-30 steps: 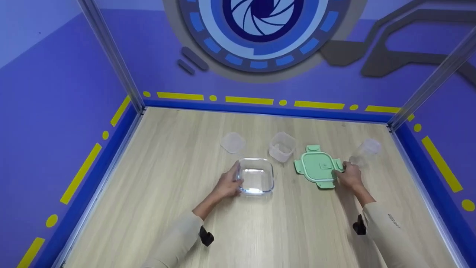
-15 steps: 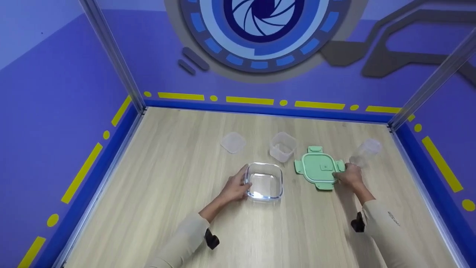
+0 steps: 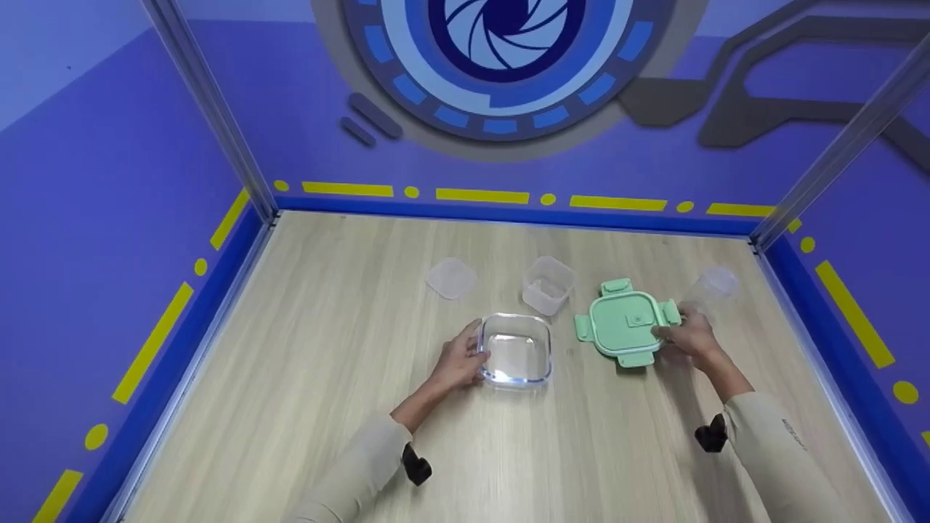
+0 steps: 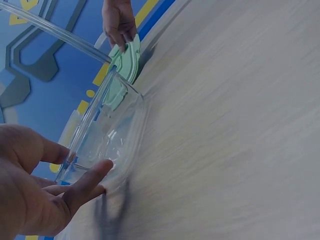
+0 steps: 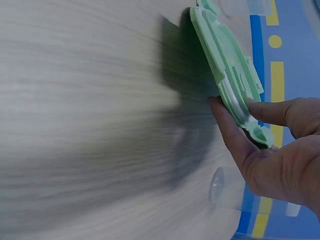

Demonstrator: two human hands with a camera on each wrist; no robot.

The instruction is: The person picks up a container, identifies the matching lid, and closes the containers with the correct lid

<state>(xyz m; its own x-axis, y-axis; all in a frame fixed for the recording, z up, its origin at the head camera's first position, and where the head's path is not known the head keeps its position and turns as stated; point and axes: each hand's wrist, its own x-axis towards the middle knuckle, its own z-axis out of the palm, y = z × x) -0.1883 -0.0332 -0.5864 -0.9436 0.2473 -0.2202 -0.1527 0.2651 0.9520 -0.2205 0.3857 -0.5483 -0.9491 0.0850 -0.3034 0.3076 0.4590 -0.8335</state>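
Note:
In the head view my left hand (image 3: pixel 460 357) grips the left wall of a square clear glass food container (image 3: pixel 515 350), open side up. Its thumb and fingers pinch that wall in the left wrist view, where the glass container (image 4: pixel 117 135) looks tilted by the camera angle. To the right, my right hand (image 3: pixel 690 335) pinches the right edge of a green snap-lock lid (image 3: pixel 623 323) with flaps on its sides. The right wrist view has the lid (image 5: pixel 227 65) between thumb and fingers, raised off the table with a shadow beneath.
Behind the glass container stand a small translucent plastic tub (image 3: pixel 548 285) and a flat translucent lid (image 3: pixel 451 278). A clear cylindrical container (image 3: pixel 713 285) lies beyond my right hand. Blue printed walls and metal posts (image 3: pixel 218 109) bound the wooden table (image 3: pixel 327 327).
My left hand has shifted the glass container to the right, nearer the green lid. My right hand has raised the green lid slightly off the table.

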